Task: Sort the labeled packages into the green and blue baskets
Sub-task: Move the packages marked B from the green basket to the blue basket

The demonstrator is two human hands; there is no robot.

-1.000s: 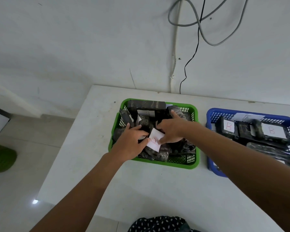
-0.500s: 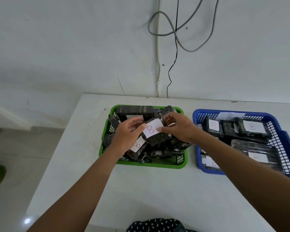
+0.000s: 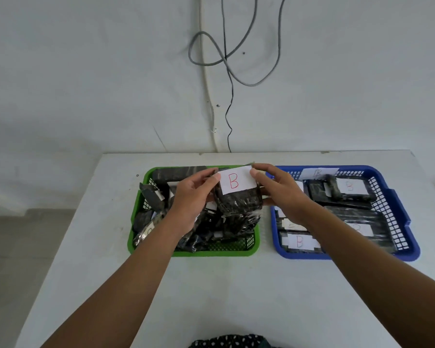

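Both hands, left hand and right hand, are pinching a dark package labeled B above the green basket right rim. Blue basket, near the table right edge, is looking roughly half full; front table edge is lying bare.

Bare workroom: white table, loose wall cables.

White table against a pale wall, grey looped cables hanging, beige tiled floor
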